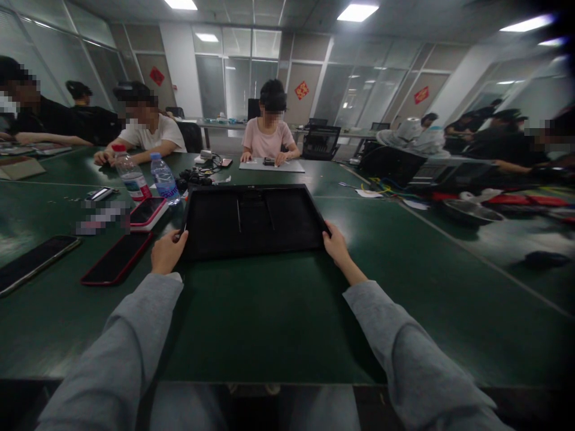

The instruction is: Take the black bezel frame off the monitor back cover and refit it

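A shallow black rectangular tray (213, 224) is in front of me, its inside facing up and toward me. Two thin lines, like narrow dividers, run down its middle part. My left hand (167, 251) grips its left edge, with the thumb on the side wall. On the opposite edge my right hand (336, 244) is closed in the same way, near the front corner. Fingers under the rim are hidden on both sides. Whether the tray's underside touches the green table (269, 317) I cannot tell.
Left of the tray lie a red-edged phone (117, 260), a dark phone (36, 260) and a pink-and-white device (148, 212). Two plastic bottles (132, 179) stand behind them, near black cables (195, 178). A person (268, 134) sits opposite. At right are a metal bowl (474, 212) and wires.
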A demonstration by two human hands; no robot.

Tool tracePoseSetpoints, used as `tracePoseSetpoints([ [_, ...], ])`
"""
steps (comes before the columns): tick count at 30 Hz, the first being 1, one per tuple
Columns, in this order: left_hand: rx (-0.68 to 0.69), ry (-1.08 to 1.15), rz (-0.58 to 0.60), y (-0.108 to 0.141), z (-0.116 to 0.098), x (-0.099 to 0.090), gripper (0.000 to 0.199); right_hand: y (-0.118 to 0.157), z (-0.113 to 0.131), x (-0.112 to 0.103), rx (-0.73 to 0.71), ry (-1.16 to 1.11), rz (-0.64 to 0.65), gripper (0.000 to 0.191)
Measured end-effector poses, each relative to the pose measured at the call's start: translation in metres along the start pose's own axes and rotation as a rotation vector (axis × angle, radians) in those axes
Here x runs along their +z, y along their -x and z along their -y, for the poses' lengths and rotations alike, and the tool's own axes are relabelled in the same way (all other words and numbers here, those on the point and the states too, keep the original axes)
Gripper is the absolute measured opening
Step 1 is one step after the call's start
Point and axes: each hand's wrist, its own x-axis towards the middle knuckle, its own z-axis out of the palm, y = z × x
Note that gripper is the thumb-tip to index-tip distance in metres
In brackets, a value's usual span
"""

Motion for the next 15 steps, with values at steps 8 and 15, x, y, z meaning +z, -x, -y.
tracePoseSetpoints([
  [8, 0.020, -0.051, 0.017, 0.0052, -0.0054, -0.0017, 0.059, 0.0028, -0.0023, 0.0037, -0.003, 0.044, 0.013, 0.056],
  [15, -0.040, -0.070, 0.078, 0.0078, -0.0104, -0.0041, 0.063, 0.0032, -0.0042, 0.0041, -0.027, 0.078, 0.031, 0.058],
])
